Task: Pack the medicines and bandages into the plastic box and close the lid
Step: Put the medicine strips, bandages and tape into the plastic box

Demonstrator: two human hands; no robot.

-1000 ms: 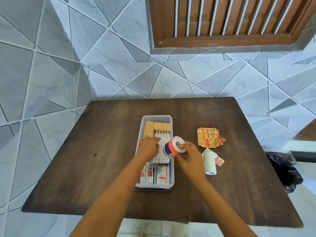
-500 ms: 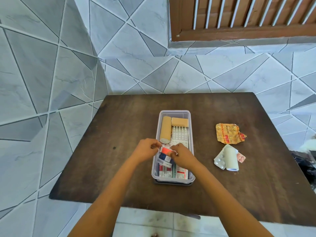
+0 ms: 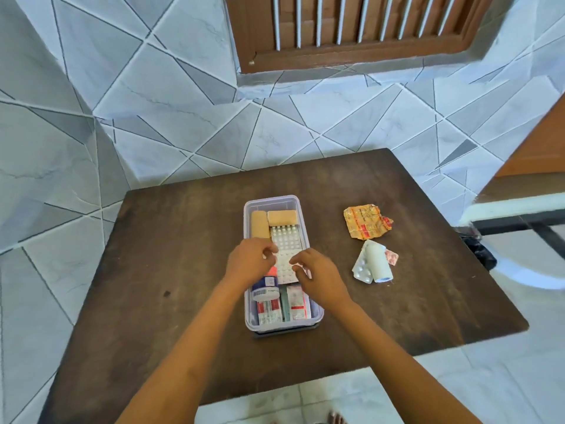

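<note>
Left hand and right hand both hover over the middle of the plastic box, fingers loosely curled, neither grip clamped on anything (a small gap between the two hands shows the blister sheet underneath). Right hand overlaps the box's right rim; left hand sits over the left wall.

Box is open, near the centre of the surface, with bare wood on every side. Inside: two tan bandage rolls at the far end, one lying along the left wall, one across; a white blister sheet mid-box; a tape roll with barcode label at left, below the left hand; flat medicine packs at the near end.

Outside, to the right, well apart from the box: crumpled yellow foil strip, nearer a white roll lying on a silver blister strip.

Grey geometric-tiled wall behind, brown louvred shutter above.
</note>
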